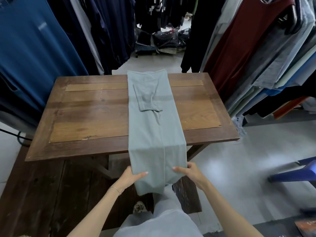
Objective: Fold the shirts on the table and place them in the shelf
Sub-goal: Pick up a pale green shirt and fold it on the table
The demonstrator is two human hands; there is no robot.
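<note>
Head view: hanging clothes point(42, 48) crowd the table point(89, 113) on both sides. A pale green shirt point(153, 120), folded into a long strip, overhangs its near edge. Left hand point(132, 177) and right hand point(187, 172) each have a pinching grip on the hanging end.

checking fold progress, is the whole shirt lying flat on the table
No, the near end of the grey-green shirt hangs past the table edge, gripped by the left hand and right hand.

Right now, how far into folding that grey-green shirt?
Done: the shirt lies lengthwise on the wooden table as a narrow strip, sides and sleeve folded in. In hand: the left hand and right hand each grip the end hanging off the near edge. Left: folding end to end, then shelving; no shelf is in view.
</note>
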